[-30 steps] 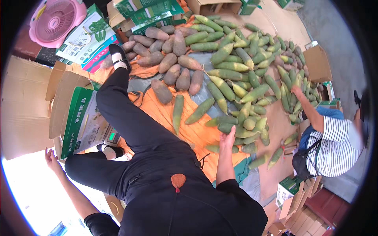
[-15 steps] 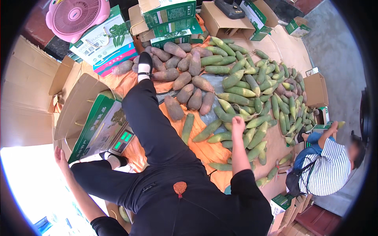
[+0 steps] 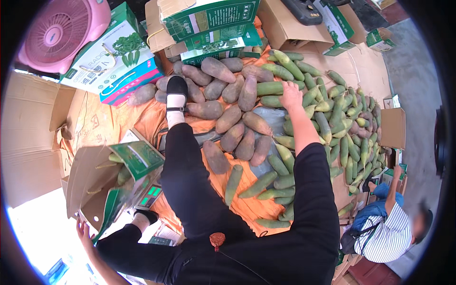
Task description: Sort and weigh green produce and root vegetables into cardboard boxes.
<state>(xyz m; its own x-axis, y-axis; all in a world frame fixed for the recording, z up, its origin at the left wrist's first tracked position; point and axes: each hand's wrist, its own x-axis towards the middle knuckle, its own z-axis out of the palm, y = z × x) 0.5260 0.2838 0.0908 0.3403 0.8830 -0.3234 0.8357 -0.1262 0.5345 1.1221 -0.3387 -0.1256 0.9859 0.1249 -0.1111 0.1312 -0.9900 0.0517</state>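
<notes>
Far out over the pile, my right hand [image 3: 291,96] has its fingers curled down over a long green radish [image 3: 270,88]. More green radishes [image 3: 322,127] lie heaped to the right of that arm. Just left of the hand are several dull reddish-purple radishes [image 3: 248,93]. At the lower left, my left hand [image 3: 84,232] is open, fingers apart, by the near edge of an open carton [image 3: 88,164] with green printed flaps. Some green radishes [image 3: 124,175] show inside this carton. A scale with a lit green display [image 3: 151,194] sits beside it.
A pink fan [image 3: 61,35] and printed boxes [image 3: 118,61] stand at the far left. More cartons [image 3: 294,28] line the back. An orange sheet [image 3: 251,197] lies under the radishes. At the right, a person in a striped shirt [image 3: 387,240] crouches. My outstretched leg [image 3: 187,156] crosses the middle.
My right hand has gone forward from the near radishes onto one farther back. The carton's printed flap has swung, exposing radishes inside. My left hand is slightly lower, and the view has shifted.
</notes>
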